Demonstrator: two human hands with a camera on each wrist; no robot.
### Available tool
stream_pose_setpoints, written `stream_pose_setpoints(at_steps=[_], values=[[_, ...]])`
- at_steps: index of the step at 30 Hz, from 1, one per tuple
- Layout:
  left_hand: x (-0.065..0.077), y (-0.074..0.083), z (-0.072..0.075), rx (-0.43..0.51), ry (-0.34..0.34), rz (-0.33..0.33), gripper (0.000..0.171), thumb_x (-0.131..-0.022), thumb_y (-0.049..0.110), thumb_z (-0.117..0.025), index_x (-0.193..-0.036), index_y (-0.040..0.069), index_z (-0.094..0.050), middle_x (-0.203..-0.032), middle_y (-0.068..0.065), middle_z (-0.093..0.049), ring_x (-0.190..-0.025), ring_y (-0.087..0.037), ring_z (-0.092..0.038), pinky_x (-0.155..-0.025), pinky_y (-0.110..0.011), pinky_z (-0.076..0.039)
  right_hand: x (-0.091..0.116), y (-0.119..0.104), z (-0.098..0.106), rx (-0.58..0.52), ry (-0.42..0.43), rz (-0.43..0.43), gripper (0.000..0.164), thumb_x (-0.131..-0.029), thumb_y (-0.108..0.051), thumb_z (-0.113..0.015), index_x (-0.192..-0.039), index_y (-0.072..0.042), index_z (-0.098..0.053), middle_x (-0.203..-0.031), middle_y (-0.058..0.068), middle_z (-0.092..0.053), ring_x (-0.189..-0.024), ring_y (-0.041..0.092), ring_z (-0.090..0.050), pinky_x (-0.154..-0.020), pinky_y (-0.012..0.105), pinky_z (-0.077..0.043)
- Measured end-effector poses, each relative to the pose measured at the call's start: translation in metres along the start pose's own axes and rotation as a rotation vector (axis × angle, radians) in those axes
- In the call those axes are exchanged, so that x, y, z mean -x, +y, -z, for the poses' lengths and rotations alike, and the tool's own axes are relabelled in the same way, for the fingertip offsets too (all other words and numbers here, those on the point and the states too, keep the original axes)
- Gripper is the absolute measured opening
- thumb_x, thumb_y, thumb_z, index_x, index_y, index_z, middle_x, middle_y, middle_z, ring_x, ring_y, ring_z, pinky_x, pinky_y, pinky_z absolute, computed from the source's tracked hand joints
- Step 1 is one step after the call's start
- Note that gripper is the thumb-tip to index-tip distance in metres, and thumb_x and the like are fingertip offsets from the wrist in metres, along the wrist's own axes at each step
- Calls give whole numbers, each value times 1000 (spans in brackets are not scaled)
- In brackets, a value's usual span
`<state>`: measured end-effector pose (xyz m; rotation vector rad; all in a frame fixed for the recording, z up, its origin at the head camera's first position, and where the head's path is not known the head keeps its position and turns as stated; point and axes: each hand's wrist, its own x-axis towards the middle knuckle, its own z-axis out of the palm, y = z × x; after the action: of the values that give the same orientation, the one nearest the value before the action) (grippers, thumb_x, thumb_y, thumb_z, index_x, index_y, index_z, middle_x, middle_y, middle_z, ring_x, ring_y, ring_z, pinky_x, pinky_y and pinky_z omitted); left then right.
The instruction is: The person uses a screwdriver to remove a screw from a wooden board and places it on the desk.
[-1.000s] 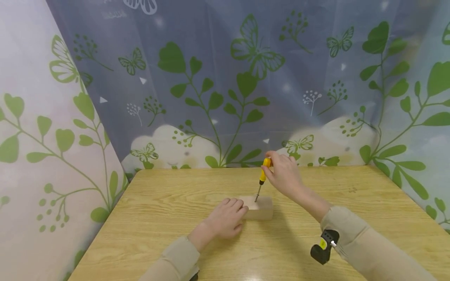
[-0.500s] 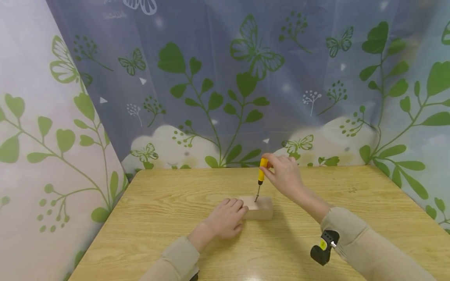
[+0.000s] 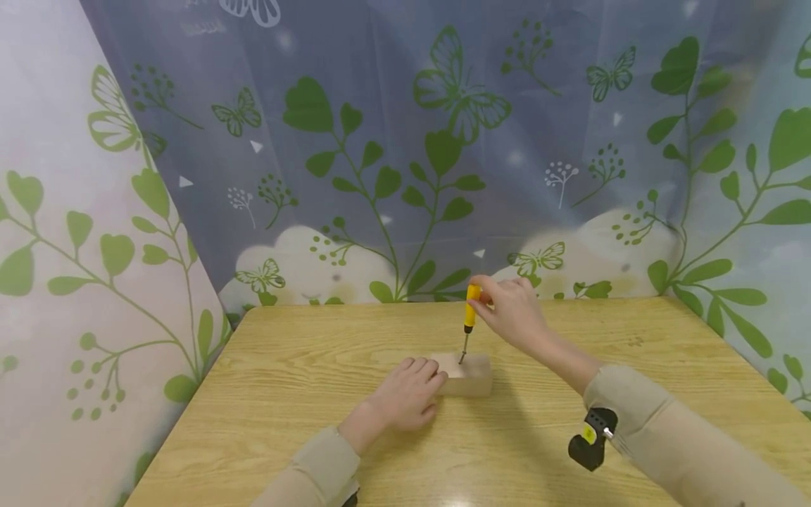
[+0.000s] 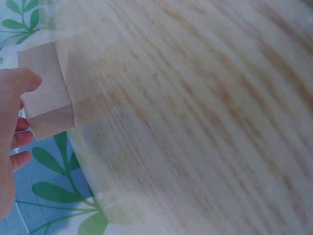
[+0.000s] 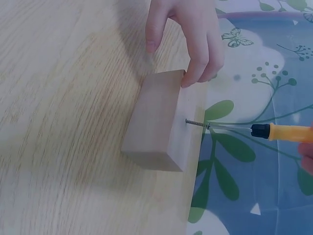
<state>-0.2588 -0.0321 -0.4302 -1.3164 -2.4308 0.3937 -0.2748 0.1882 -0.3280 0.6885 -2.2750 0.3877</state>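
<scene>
A pale wooden block (image 3: 469, 384) lies on the table. My left hand (image 3: 408, 396) grips its left end, thumb on the near side and fingers over the top; in the left wrist view, the thumb of that hand (image 4: 14, 98) presses the block's face (image 4: 46, 81). A screw (image 5: 195, 123) stands in the block's top, part of its thread showing. The tip of a yellow-handled screwdriver (image 3: 472, 310) meets the screw's head. My right hand (image 3: 512, 313) pinches the handle near its upper end, and the tool leans slightly right. Only a bit of this hand shows in the right wrist view.
The wood-grain table (image 3: 304, 359) reaches back to a printed cloth (image 3: 380, 176) with leaves and butterflies. More printed cloth hangs on both sides. A black wrist camera (image 3: 592, 438) is strapped to the right sleeve.
The screwdriver's handle has tipped a little to the left and stands more upright. My right forearm has shifted slightly right. The left hand and the block stay in place.
</scene>
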Motion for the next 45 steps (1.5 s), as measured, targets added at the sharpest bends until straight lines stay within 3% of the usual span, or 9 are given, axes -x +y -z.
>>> stream_pose_setpoints(at_steps=[12,20,27,34,39,45], values=[[0,0,-3,2,16,-1,45,-87,38,-54,-124,13,-46,-113,-3,-46,-103,-18,-46,-89,-31,-38,0,-3,-2,-23,-73,-42,21,-82,-17,-71,-95,-2,-64,-67,4,-64,-54,16,-56,-70,42,-47],[-1,0,-1,-7,8,0,44,-88,38,-54,-124,13,-46,-114,-2,-46,-104,-18,-46,-89,-31,-38,0,-1,-3,177,-94,45,31,-85,-24,-67,-104,0,-60,-64,4,-63,-53,20,-58,-63,39,-42],[0,0,0,-11,14,-2,44,-88,38,-54,-124,14,-47,-114,-3,-47,-103,-17,-46,-89,-31,-38,-1,-2,0,129,-104,5,30,-87,-20,-64,-112,-2,-61,-75,7,-66,-70,24,-63,-70,42,-42],[0,1,0,-10,3,-2,46,-88,39,-53,-125,13,-46,-115,-3,-47,-104,-18,-47,-90,-31,-38,-1,-3,0,82,-138,-70,35,-84,-14,-67,-115,1,-56,-74,5,-64,-64,21,-59,-69,42,-41],[0,0,-1,-8,10,-3,45,-88,38,-53,-124,13,-47,-114,-3,-47,-104,-18,-47,-89,-31,-39,-1,-4,1,-46,-127,-159,33,-83,-13,-70,-108,0,-53,-76,6,-65,-66,19,-61,-78,47,-39],[0,0,1,-17,3,0,43,-88,38,-53,-124,14,-47,-113,-2,-47,-103,-17,-47,-89,-30,-39,-3,-3,0,-91,-67,-138,19,-84,-11,-67,-100,-5,-59,-78,6,-68,-67,21,-62,-74,45,-40]])
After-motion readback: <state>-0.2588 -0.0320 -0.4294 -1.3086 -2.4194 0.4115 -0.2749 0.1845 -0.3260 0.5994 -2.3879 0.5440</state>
